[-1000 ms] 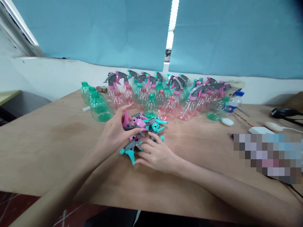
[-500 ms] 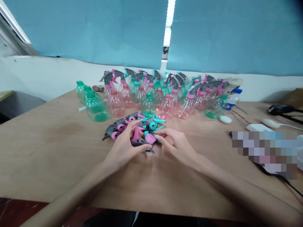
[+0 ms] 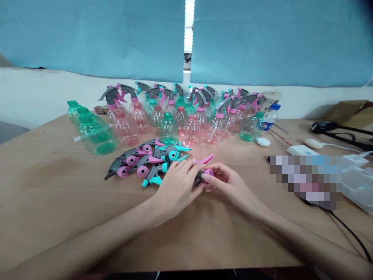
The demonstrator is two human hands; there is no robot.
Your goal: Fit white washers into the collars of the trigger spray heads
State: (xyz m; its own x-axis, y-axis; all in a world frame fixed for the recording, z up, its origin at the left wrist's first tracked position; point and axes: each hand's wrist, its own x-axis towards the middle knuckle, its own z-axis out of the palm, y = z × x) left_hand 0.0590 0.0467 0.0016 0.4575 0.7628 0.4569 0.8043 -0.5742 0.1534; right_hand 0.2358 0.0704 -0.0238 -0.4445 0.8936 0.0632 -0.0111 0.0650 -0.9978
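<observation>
Between my two hands is a grey and pink trigger spray head (image 3: pixel 200 175). My left hand (image 3: pixel 177 186) wraps round its grey body, and the palm hides part of it. The fingers and thumb of my right hand (image 3: pixel 229 182) are closed on its pink collar (image 3: pixel 208 174). A pink trigger lever (image 3: pixel 206 158) sticks out above the fingers. Left of my left hand lies a pile of spray heads (image 3: pixel 142 159) with pink or turquoise collars. One turquoise and grey spray head (image 3: pixel 153 175) lies nearest to that hand.
Behind the pile stand several pink bottles (image 3: pixel 192 130) and green bottles (image 3: pixel 169 130), some with spray heads on. At the right are a blue-capped bottle (image 3: pixel 272 116), a white round lid (image 3: pixel 263 142), a blurred-out patch (image 3: pixel 305 181), a clear plastic box (image 3: pixel 358 181) and cables.
Both hands have moved right, away from the pile, with the pink spray head. It is turned, its pink collar now at my right fingers. The camera view has swung right.
</observation>
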